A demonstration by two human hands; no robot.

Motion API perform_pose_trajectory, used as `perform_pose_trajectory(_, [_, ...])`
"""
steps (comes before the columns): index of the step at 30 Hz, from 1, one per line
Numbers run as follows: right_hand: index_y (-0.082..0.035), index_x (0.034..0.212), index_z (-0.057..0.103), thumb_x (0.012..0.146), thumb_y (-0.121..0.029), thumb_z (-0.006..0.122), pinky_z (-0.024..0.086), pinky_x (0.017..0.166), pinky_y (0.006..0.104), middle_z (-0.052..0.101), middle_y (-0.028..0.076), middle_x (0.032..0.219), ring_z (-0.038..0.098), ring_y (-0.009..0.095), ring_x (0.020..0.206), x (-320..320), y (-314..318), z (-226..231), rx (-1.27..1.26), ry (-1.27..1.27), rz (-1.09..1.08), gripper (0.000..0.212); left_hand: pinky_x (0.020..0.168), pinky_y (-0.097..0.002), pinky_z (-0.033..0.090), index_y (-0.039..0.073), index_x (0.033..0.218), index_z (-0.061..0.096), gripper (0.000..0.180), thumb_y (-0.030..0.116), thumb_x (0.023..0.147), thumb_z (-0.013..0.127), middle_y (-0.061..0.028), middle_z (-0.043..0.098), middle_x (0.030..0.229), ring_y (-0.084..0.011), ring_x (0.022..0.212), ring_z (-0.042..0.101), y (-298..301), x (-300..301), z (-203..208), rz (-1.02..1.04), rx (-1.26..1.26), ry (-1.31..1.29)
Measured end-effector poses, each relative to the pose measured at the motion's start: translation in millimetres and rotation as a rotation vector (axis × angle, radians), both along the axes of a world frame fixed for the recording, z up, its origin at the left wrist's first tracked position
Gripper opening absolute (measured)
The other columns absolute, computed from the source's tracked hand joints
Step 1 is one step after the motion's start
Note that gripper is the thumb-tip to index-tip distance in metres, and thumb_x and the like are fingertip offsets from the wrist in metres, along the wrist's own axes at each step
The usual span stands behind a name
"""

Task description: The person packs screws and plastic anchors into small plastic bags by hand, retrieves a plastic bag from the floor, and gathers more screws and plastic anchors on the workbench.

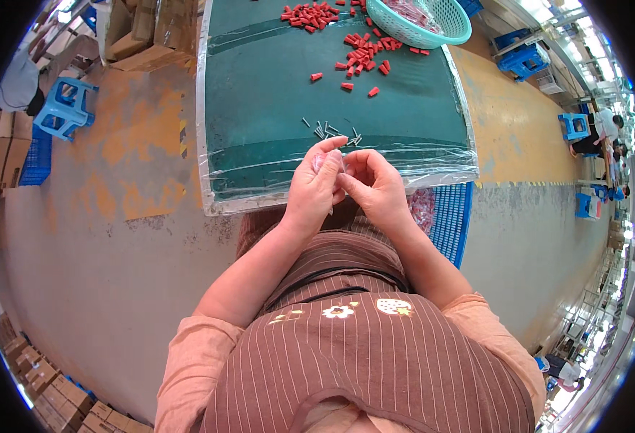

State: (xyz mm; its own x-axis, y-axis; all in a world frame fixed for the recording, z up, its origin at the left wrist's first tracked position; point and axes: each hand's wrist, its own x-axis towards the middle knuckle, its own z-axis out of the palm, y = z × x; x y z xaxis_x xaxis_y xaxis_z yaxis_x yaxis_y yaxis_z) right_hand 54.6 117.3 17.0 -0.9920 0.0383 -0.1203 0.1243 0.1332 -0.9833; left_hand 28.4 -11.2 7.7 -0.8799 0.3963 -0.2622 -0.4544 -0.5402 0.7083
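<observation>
A small clear plastic bag [319, 163] is pinched between the thumb and fingers of my left hand [307, 189], just over the table's near edge. My right hand [381, 189] meets it there, thumb and fingers closed together at the bag's edge; the fingers partly hide what is inside. Right beyond my fingertips, a loose group of small silvery screws [326, 131] lies on the green tabletop [274, 108]. Farther off are scattered red tapered plastic plugs [360, 58] and a denser pile of the same red plugs [310, 16].
A pale teal mesh basket [456, 30] of clear bags stands at the table's far right. Below the table's right corner is a blue crate [448, 224] holding bagged red pieces. Blue stools [66, 107] and cardboard boxes [160, 36] stand to the left; people sit far right.
</observation>
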Motion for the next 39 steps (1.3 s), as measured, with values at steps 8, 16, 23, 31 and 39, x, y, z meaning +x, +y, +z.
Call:
perform_pose_trajectory(8, [0.0, 0.09, 0.06, 0.085, -0.007, 0.064, 0.042, 0.07, 0.0201, 0.06, 0.0, 0.083, 0.052, 0.005, 0.077, -4, 22, 1, -0.269, -0.109, -0.025, 0.009, 0.043, -0.0175, 0.028, 0.004, 0.105, 0.055, 0.017, 0.017, 0.096, 0.051, 0.0056, 0.041, 0.066, -0.0023, 0.051, 0.032, -1, 1, 2, -0.081, -0.173, 0.07])
perform_pose_trajectory(16, [-0.001, 0.089, 0.059, 0.083, -0.003, 0.063, 0.043, 0.068, 0.0196, 0.057, -0.002, 0.079, 0.051, 0.004, 0.074, -12, 42, 15, -0.24, -0.087, -0.033, 0.007, 0.04, -0.0182, 0.025, 0.004, 0.1, 0.058, 0.013, 0.015, 0.094, 0.055, 0.0075, 0.039, 0.062, -0.0017, 0.048, 0.031, -12, -11, 4, -0.039, -0.233, 0.014])
perform_pose_trajectory(23, [0.001, 0.101, 0.059, 0.08, 0.001, 0.06, 0.044, 0.067, 0.0198, 0.057, -0.001, 0.079, 0.052, 0.004, 0.074, -18, 40, 35, -0.038, -0.051, 0.115, 0.021, 0.056, -0.0143, 0.036, 0.001, 0.097, 0.066, 0.014, 0.01, 0.087, 0.064, 0.0073, 0.055, 0.073, 0.0007, 0.065, 0.043, -15, -21, 27, -0.175, -0.475, 0.284])
perform_pose_trajectory(31, [0.0, 0.104, 0.059, 0.081, 0.001, 0.059, 0.044, 0.069, 0.0202, 0.057, 0.0, 0.08, 0.052, 0.006, 0.075, -22, 41, 37, 0.017, -0.005, 0.107, 0.023, 0.06, -0.0168, 0.039, 0.0, 0.092, 0.067, 0.012, 0.009, 0.085, 0.064, 0.0056, 0.057, 0.075, -0.0022, 0.067, 0.047, -14, -21, 24, -0.205, -0.562, 0.267])
perform_pose_trajectory(39, [0.0, 0.101, 0.059, 0.08, -0.002, 0.062, 0.046, 0.07, 0.0246, 0.059, 0.003, 0.081, 0.055, 0.01, 0.075, -25, 38, 25, 0.025, 0.077, 0.05, 0.021, 0.053, -0.015, 0.035, 0.001, 0.085, 0.065, 0.007, 0.008, 0.083, 0.066, 0.0071, 0.053, 0.07, -0.0004, 0.061, 0.043, -12, -23, 23, -0.187, -0.487, 0.043])
